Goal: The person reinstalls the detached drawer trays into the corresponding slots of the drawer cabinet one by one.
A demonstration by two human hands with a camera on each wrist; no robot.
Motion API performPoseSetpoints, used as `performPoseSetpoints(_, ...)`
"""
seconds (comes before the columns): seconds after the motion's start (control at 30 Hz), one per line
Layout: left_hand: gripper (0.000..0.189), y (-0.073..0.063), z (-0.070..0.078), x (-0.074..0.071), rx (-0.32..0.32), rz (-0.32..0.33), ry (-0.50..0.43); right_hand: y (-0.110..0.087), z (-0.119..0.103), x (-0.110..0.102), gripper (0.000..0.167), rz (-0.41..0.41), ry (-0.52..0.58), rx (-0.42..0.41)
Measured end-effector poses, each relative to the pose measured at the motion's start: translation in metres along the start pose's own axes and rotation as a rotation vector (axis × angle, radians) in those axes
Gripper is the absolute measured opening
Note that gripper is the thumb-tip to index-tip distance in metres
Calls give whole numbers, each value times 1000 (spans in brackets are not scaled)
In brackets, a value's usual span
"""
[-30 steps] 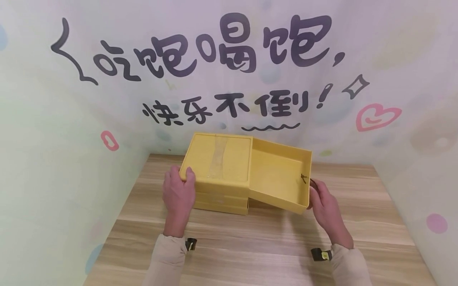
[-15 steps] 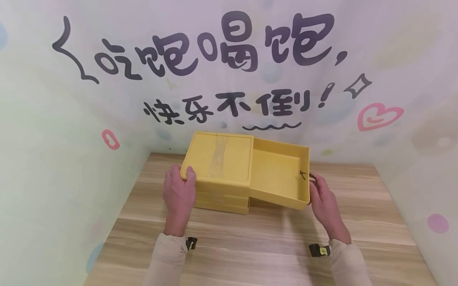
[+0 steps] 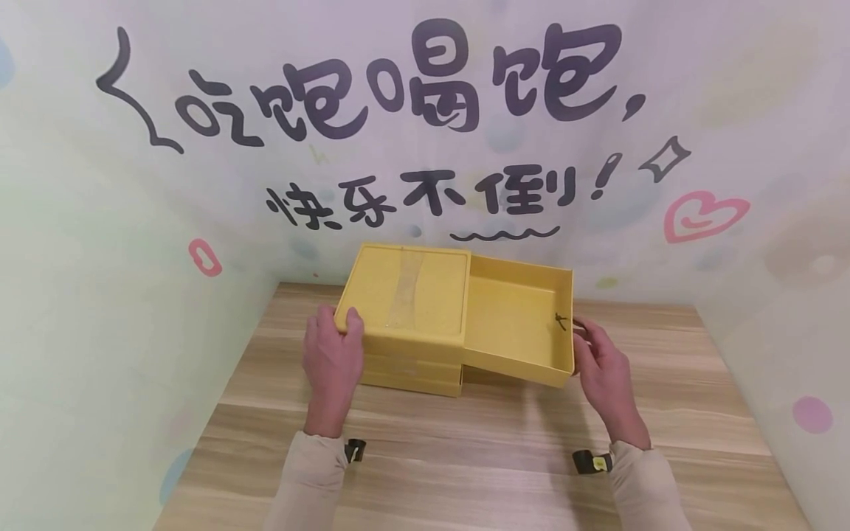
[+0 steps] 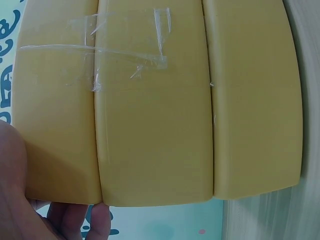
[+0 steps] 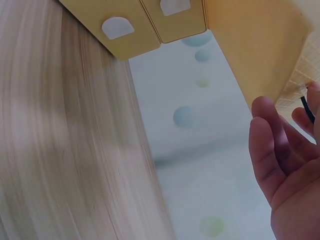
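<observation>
A yellow box of stacked drawers [image 3: 385,295] stands on the table in the head view, with clear tape across its top. Its top drawer [image 3: 511,317] sticks far out to the right, and nothing lies inside it. My left hand [image 3: 334,354] grips the box's left end, thumb over the top front corner. The left wrist view shows fingers [image 4: 73,220] curled round that end. At the drawer's outer face, my right hand [image 3: 606,372] pinches the dark cord pull [image 5: 307,108]. Several of its other fingers are loosely bent below the drawer in the right wrist view.
The wood-grain table [image 3: 465,457] reaches to a printed cloth backdrop [image 3: 425,147] right behind the box. Cloth also rises on the left and right sides. Lower drawer fronts with white patches [image 5: 118,28] show beneath the pulled-out drawer.
The top drawer has slid slightly left into the box, and its outer end has risen a little. My right hand has moved with it. The left hand keeps its grip.
</observation>
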State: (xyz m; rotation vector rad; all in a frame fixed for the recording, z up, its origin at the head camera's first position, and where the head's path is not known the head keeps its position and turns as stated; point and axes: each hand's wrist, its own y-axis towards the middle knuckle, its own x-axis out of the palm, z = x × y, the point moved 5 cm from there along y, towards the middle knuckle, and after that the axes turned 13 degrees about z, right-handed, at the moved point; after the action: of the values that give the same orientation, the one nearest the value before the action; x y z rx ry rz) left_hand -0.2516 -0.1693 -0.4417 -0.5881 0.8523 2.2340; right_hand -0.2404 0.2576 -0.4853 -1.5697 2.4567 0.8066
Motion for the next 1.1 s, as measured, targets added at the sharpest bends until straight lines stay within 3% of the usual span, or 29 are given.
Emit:
performPoseSetpoints(0.43,41,0,0,0,-3,-1,12,4,-6,1,37,-11,47,-46)
performPoseSetpoints(1.1,41,1,-1,2,-10,-8,5,8,-8,10,37,-43,69,-40)
